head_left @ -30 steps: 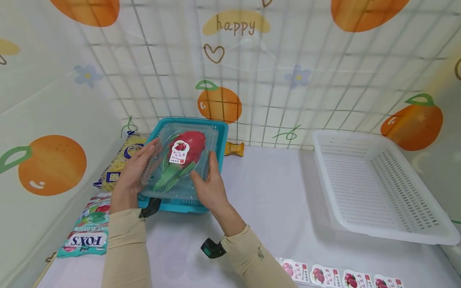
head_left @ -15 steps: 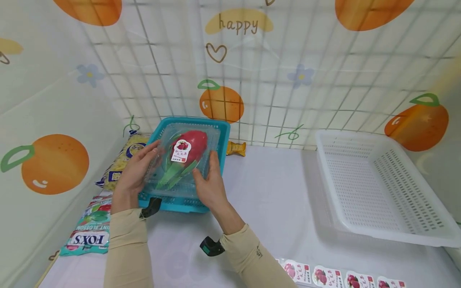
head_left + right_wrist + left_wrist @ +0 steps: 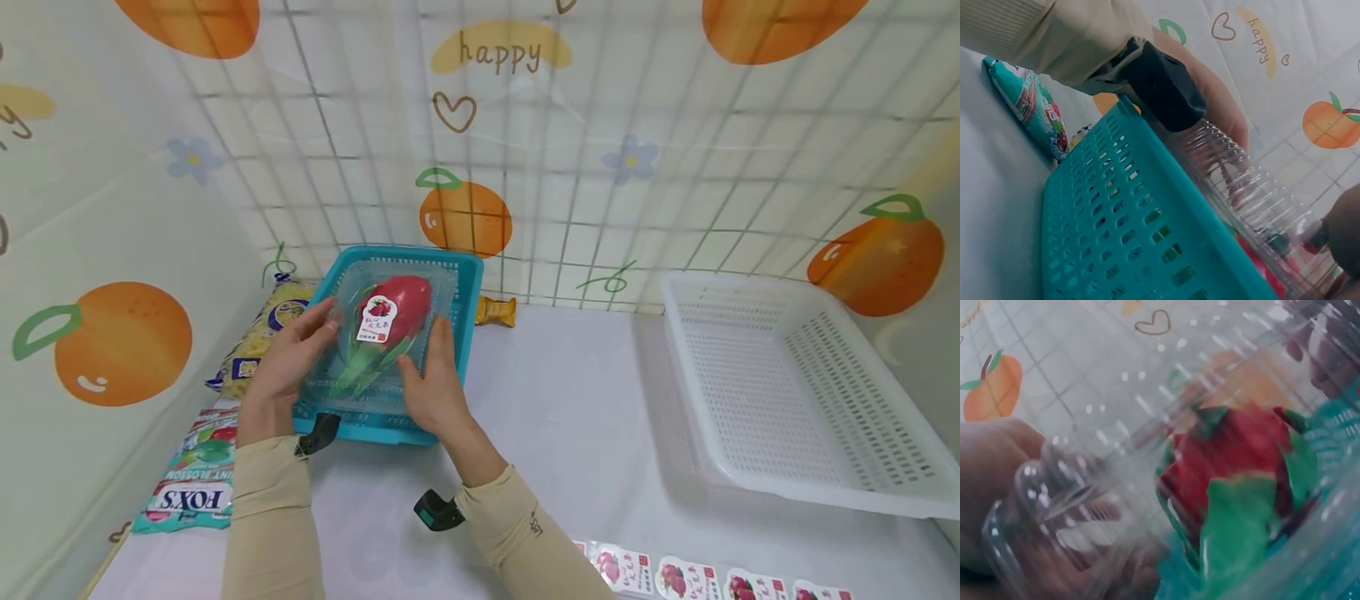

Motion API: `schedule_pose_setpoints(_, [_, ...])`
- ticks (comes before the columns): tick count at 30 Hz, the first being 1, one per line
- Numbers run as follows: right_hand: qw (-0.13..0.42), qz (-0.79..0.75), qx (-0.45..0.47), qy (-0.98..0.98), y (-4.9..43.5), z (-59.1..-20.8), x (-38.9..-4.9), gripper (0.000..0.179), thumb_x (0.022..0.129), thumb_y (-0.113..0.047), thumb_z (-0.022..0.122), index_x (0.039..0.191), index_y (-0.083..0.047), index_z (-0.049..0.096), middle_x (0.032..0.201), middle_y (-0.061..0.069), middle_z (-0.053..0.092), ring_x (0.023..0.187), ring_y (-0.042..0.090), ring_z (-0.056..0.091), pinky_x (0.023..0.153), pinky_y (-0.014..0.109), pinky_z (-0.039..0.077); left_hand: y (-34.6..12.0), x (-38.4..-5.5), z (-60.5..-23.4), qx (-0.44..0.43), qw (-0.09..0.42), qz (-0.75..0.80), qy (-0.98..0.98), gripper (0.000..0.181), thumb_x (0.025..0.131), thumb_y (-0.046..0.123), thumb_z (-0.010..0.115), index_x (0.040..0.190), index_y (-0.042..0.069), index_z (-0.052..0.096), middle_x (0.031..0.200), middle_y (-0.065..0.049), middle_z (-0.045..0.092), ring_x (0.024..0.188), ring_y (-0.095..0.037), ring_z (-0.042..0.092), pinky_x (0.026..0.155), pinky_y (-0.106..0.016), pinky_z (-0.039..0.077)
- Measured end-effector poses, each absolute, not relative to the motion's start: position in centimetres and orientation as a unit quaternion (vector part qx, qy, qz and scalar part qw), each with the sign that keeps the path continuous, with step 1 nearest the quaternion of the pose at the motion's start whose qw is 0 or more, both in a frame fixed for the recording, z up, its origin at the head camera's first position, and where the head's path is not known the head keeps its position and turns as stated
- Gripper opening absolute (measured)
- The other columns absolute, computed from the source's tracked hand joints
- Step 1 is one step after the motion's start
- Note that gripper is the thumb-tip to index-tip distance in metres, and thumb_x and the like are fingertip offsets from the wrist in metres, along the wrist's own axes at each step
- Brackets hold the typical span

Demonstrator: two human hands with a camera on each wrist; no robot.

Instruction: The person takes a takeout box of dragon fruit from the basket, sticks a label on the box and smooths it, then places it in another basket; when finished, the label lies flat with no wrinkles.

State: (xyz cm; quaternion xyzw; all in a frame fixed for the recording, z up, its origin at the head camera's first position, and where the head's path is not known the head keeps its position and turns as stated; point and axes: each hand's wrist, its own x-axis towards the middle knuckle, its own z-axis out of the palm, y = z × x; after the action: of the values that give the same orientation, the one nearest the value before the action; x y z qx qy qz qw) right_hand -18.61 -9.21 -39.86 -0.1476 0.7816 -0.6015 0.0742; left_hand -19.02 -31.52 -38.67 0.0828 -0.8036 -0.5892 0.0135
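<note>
In the head view a clear plastic clamshell box (image 3: 352, 287) holds a red dragon fruit (image 3: 412, 298) with green leaf tips. A white label (image 3: 377, 319) with fruit pictures sits on its lid. My left hand (image 3: 281, 362) grips the box along its left side, and my right hand (image 3: 435, 387) holds the right side, thumb over the lid's edge. Under the box stands a teal basket (image 3: 386, 429); in the right wrist view the box (image 3: 1254, 187) tilts at the teal basket's rim. Through the plastic, the left wrist view shows the dragon fruit (image 3: 1235, 456) close up.
Left of the basket lie a yellow snack bag (image 3: 247, 346) and a teal FOX'S candy bag (image 3: 195, 479). A small orange packet (image 3: 497, 311) lies behind right. A white basket (image 3: 693, 400) stands right, with a strip of labels (image 3: 686, 579) along the front. A grid wall rises behind.
The box has sunk slightly lower into the teal basket, with both hands still holding it. The head view has shifted a little, so the scene sits farther right.
</note>
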Motion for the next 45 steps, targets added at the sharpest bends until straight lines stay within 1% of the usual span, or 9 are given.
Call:
schedule_pose_setpoints(4, [0.073, -0.597, -0.147, 0.785, -9.22, -39.75, -18.58, 0.079, 0.106, -0.02, 0.05, 0.163, -0.002, -0.001, 0.173, 0.014, -0.003, 0.16, 0.032, 0.002, 0.125, 0.054, 0.024, -31.46, -19.14, -38.67, 0.085, 0.013, -0.578, -0.811, 0.057, 0.11, 0.034, 0.043, 0.163, 0.025, 0.026, 0.17, -0.01, 0.022, 0.153, -0.037, 0.031, 0.125, -0.061, 0.017])
schedule_pose_setpoints(9, [0.078, -0.595, -0.141, 0.788, -9.25, -39.69, -18.58, 0.081, 0.106, -0.02, 0.053, 0.163, -0.003, -0.002, 0.173, 0.014, -0.002, 0.16, 0.033, 0.005, 0.123, 0.055, 0.028, -31.24, -19.21, -38.62, 0.099, 0.012, -0.575, -0.812, 0.055, 0.11, 0.036, 0.042, 0.163, 0.028, 0.027, 0.17, -0.009, 0.022, 0.153, -0.037, 0.032, 0.125, -0.065, 0.013])
schedule_pose_setpoints(16, [0.083, -0.589, -0.143, 0.791, -9.16, -39.59, -18.54, 0.086, 0.104, -0.026, 0.056, 0.163, -0.002, -0.001, 0.173, 0.015, -0.001, 0.16, 0.034, 0.006, 0.123, 0.057, 0.027, -30.81, -19.13, -38.59, 0.109, 0.016, -0.572, -0.813, 0.055, 0.111, 0.034, 0.039, 0.163, 0.025, 0.025, 0.169, -0.011, 0.026, 0.152, -0.038, 0.032, 0.124, -0.066, 0.014])
schedule_pose_setpoints(21, [0.104, -0.583, -0.132, 0.795, -9.14, -39.41, -18.51, 0.099, 0.098, -0.036, 0.066, 0.164, -0.007, -0.002, 0.173, 0.012, 0.0, 0.159, 0.034, 0.008, 0.117, 0.061, 0.035, -30.79, -19.14, -38.63, 0.113, 0.026, -0.566, -0.816, 0.054, 0.111, 0.031, 0.039, 0.163, 0.022, 0.026, 0.166, -0.016, 0.032, 0.15, -0.04, 0.034, 0.123, -0.066, 0.017])
schedule_pose_setpoints(25, [0.116, -0.574, -0.131, 0.8, -9.14, -39.28, -18.5, 0.113, 0.09, -0.042, 0.075, 0.165, -0.01, -0.004, 0.173, 0.009, 0.0, 0.159, 0.033, 0.009, 0.116, 0.062, 0.037, -30.86, -19.18, -38.7, 0.111, 0.032, -0.563, -0.819, 0.054, 0.112, 0.029, 0.039, 0.163, 0.019, 0.027, 0.164, -0.018, 0.034, 0.149, -0.041, 0.036, 0.123, -0.063, 0.022])
schedule_pose_setpoints(28, [0.117, -0.568, -0.142, 0.802, -9.11, -39.27, -18.54, 0.121, 0.085, -0.041, 0.081, 0.165, -0.01, -0.004, 0.173, 0.009, 0.001, 0.158, 0.033, 0.009, 0.117, 0.061, 0.037, -30.89, -19.22, -38.72, 0.109, 0.032, -0.562, -0.82, 0.054, 0.112, 0.028, 0.038, 0.163, 0.018, 0.027, 0.163, -0.019, 0.034, 0.148, -0.041, 0.037, 0.123, -0.061, 0.024])
schedule_pose_setpoints(32, [0.117, -0.565, -0.153, 0.802, -9.08, -39.33, -18.62, 0.127, 0.08, -0.036, 0.086, 0.164, -0.011, -0.005, 0.172, 0.01, 0.002, 0.157, 0.033, 0.011, 0.115, 0.059, 0.04, -30.9, -19.24, -38.7, 0.109, 0.031, -0.559, -0.822, 0.053, 0.112, 0.027, 0.037, 0.163, 0.017, 0.026, 0.163, -0.02, 0.035, 0.149, -0.041, 0.036, 0.124, -0.061, 0.023])
schedule_pose_setpoints(38, [0.127, -0.555, -0.146, 0.809, -9.19, -39.38, -18.6, 0.128, 0.079, -0.029, 0.089, 0.165, -0.011, -0.005, 0.172, 0.011, 0.004, 0.157, 0.034, 0.013, 0.113, 0.059, 0.042, -30.8, -19.23, -38.73, 0.116, 0.032, -0.549, -0.827, 0.053, 0.112, 0.027, 0.037, 0.163, 0.017, 0.026, 0.163, -0.019, 0.035, 0.148, -0.041, 0.036, 0.123, -0.062, 0.025])
schedule_pose_setpoints(45, [0.131, -0.545, -0.136, 0.817, -9.41, -39.38, -18.57, 0.129, 0.078, -0.029, 0.089, 0.164, -0.009, -0.005, 0.172, 0.012, 0.005, 0.156, 0.035, 0.016, 0.113, 0.059, 0.043, -30.68, -19.26, -38.75, 0.122, 0.036, -0.531, -0.838, 0.053, 0.112, 0.027, 0.039, 0.163, 0.017, 0.027, 0.165, -0.018, 0.032, 0.15, -0.04, 0.034, 0.122, -0.062, 0.027])
